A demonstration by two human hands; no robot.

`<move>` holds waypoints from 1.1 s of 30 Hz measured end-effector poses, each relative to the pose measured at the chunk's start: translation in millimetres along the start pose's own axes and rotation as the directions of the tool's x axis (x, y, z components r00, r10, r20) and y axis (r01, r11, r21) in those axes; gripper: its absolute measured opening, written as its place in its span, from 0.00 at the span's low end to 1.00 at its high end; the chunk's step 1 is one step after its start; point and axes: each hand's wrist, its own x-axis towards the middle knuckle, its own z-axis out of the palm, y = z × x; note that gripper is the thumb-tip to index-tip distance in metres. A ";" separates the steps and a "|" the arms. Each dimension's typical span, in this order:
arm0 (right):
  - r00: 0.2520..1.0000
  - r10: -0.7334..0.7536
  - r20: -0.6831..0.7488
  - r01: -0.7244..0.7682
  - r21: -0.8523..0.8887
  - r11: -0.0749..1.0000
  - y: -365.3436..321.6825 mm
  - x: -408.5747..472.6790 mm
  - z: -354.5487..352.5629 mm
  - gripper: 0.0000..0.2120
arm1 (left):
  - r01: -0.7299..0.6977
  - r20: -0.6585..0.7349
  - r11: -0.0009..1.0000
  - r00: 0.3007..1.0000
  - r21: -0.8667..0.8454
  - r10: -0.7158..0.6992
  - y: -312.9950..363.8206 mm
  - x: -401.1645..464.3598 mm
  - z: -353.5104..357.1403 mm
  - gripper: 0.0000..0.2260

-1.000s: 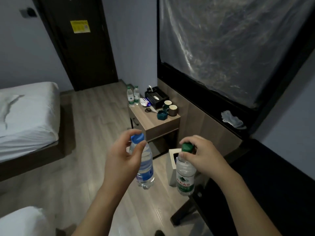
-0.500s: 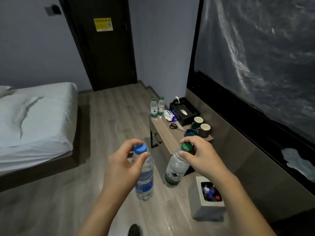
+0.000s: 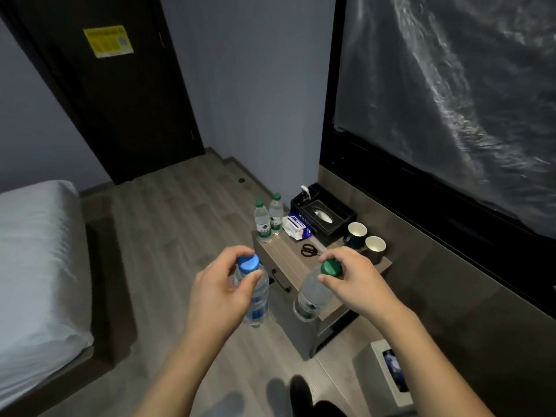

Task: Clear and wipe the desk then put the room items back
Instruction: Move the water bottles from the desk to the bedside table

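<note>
Both hands have come closer to the small wooden desk [image 3: 282, 260] since half a second ago, and the green-capped bottle now hangs over its near end instead of out over the floor.

Head view: the left hand [image 3: 221, 291] pinches the blue-capped water bottle [image 3: 255, 299] at the neck, thumb and fingers curled round just under the cap; this clear bottle with a blue label hangs tilted above the floorboards, just left of the desk. The right hand [image 3: 352, 279] grips the green-capped water bottle [image 3: 311, 294] by its cap with curled fingertips; that bottle is clear with a green and white label and slants down to the left over the desk's near end.

At the desk's far end stand two more green-capped bottles [image 3: 267, 218], upright and touching. Beside them lies a white and blue wipes pack [image 3: 297, 226], then a black tissue box [image 3: 323, 216] with a white tissue showing in its oval slot. A pair of black scissors [image 3: 309, 250] lies flat near the middle. Two dark mugs [image 3: 365, 239] with pale insides stand at the wall side; I cannot tell whether they hold anything.

A grey bin [image 3: 388, 371] sits on the floor at lower right, its contents dark and blurred, with a bluish patch. Wrinkled plastic sheeting [image 3: 451, 100] covers the panel above the desk. A white bed [image 3: 33, 266] is cut off at the left edge. The dark shape at the bottom edge is too dim to make out.
</note>
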 end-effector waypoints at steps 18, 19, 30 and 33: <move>0.940 0.150 0.306 -0.121 -0.112 0.986 117.6 364.5 113.4 0.12 | 0.173 0.152 0.956 0.965 0.238 -0.212 -126.7 207.6 93.7 0.18; 0.939 0.159 0.304 -0.130 -0.113 0.985 121.8 375.9 118.1 0.12 | 0.169 0.162 0.953 0.963 0.253 -0.214 -129.8 215.4 96.3 0.18; 0.933 0.231 0.276 -0.207 -0.113 0.972 153.2 428.9 147.7 0.14 | 0.195 0.231 0.927 0.933 0.322 -0.276 -159.2 261.9 117.0 0.16; 0.933 0.258 0.252 -0.240 -0.101 0.966 155.9 434.4 145.6 0.14 | 0.188 0.242 0.935 0.934 0.299 -0.265 -162.3 270.5 121.6 0.15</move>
